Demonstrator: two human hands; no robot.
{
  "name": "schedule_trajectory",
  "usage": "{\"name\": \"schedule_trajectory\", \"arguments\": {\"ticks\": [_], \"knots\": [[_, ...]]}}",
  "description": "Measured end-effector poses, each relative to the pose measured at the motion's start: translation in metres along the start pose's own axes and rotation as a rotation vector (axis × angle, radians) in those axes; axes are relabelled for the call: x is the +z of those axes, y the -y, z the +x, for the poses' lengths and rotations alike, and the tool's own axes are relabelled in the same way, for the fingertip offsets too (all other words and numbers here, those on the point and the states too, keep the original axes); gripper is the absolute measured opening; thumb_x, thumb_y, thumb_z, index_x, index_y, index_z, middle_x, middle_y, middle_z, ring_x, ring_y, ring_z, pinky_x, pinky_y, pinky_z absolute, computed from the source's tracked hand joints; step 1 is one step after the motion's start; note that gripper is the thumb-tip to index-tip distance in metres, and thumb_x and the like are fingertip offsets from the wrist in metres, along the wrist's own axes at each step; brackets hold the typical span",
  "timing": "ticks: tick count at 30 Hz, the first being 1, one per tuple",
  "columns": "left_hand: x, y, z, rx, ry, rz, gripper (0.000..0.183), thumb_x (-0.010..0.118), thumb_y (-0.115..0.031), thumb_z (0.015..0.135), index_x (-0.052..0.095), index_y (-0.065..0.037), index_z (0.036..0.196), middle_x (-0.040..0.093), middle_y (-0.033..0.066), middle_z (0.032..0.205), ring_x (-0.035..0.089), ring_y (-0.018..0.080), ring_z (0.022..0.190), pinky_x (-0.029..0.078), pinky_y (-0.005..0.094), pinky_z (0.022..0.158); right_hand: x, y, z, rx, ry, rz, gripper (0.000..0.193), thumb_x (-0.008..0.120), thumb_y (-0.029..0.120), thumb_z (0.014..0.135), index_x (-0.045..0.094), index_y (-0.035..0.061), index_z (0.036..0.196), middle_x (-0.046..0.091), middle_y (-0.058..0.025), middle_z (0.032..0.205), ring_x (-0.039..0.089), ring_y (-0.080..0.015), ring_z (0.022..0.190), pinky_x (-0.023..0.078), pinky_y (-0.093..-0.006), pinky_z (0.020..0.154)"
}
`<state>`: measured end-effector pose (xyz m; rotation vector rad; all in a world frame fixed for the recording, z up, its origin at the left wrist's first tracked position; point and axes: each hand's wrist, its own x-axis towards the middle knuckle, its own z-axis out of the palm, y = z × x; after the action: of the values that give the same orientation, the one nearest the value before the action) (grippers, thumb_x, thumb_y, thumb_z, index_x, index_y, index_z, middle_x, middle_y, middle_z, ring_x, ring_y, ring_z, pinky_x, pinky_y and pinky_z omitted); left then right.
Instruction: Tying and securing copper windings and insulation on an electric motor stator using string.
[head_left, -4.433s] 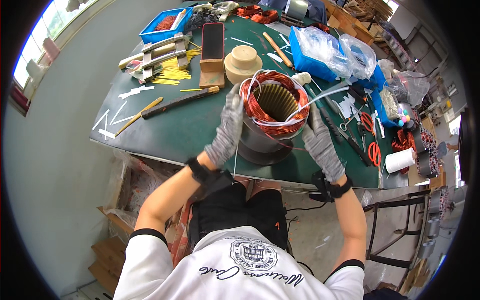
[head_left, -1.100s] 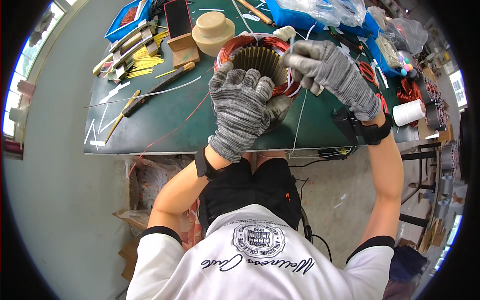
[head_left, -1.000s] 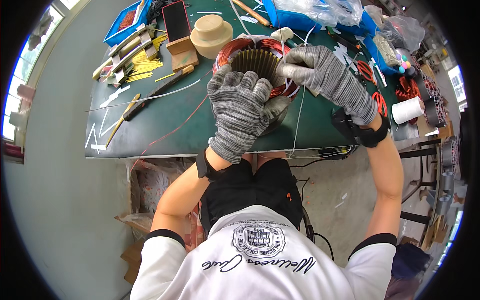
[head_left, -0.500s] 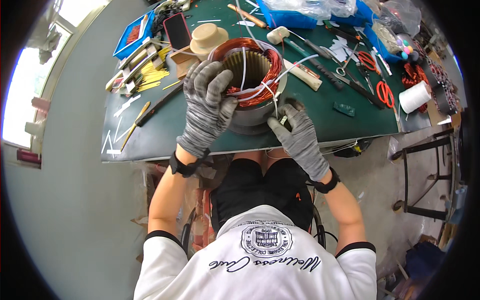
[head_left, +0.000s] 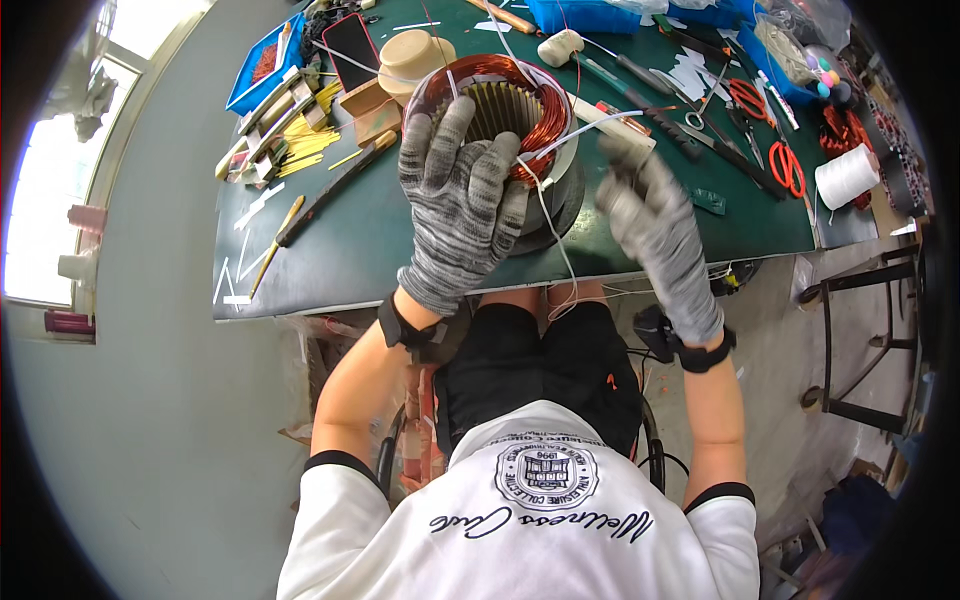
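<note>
A motor stator (head_left: 545, 208) stands at the table's near edge, its bore upward and a ring of copper winding (head_left: 549, 125) around the top. My left hand (head_left: 460, 205), in a grey knit glove, lies over the front left of the winding. Its fingers are spread, the tips over the rim. White lacing cord (head_left: 566, 255) comes off the winding's front right and hangs past the table edge. A white sleeved lead (head_left: 600, 122) sticks out to the right. To the right of the stator and apart from it is my gloved right hand (head_left: 655, 225), its fingers blurred by motion.
A mallet (head_left: 560, 47), scissors (head_left: 786, 168) and other hand tools lie right of the stator, with a white thread spool (head_left: 846, 177) farther right. Left are a wooden-handled tool (head_left: 340, 185), yellow strips (head_left: 305, 150), a phone (head_left: 350, 52) and a cream round block (head_left: 412, 58).
My right hand has left the cord beside the winding and moved right. My left hand has shifted from the stator's left side onto its front. The cord now hangs loose over the table edge.
</note>
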<state>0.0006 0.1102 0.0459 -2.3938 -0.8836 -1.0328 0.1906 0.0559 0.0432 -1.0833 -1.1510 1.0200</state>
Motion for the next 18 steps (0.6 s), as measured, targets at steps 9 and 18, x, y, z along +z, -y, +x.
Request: {"name": "schedule_trajectory", "arguments": {"ticks": [9, 18], "knots": [[0.012, -0.010, -0.001, -0.144, -0.191, -0.266, 0.029, 0.060, -0.006, 0.069, 0.056, -0.008, 0.097, 0.054, 0.0107, 0.096, 0.045, 0.0306, 0.104, 0.028, 0.0448, 0.097, 0.013, 0.001, 0.026, 0.138, 0.063, 0.220, 0.015, 0.055, 0.017, 0.089, 0.062, 0.0066, 0.096, 0.056, 0.0044, 0.070, 0.043, 0.0002, 0.055, 0.035, -0.0146, 0.050], [0.001, 0.010, 0.002, -0.052, -0.160, -0.326, 0.023, 0.062, -0.007, 0.067, 0.059, -0.008, 0.090, 0.060, 0.0061, 0.089, 0.055, 0.0261, 0.090, 0.032, 0.0475, 0.095, 0.020, -0.004, 0.009, 0.166, 0.061, 0.189, 0.010, 0.058, 0.012, 0.086, 0.061, 0.0032, 0.089, 0.057, 0.0010, 0.075, 0.052, -0.0028, 0.067, 0.044, -0.0191, 0.059]]}}
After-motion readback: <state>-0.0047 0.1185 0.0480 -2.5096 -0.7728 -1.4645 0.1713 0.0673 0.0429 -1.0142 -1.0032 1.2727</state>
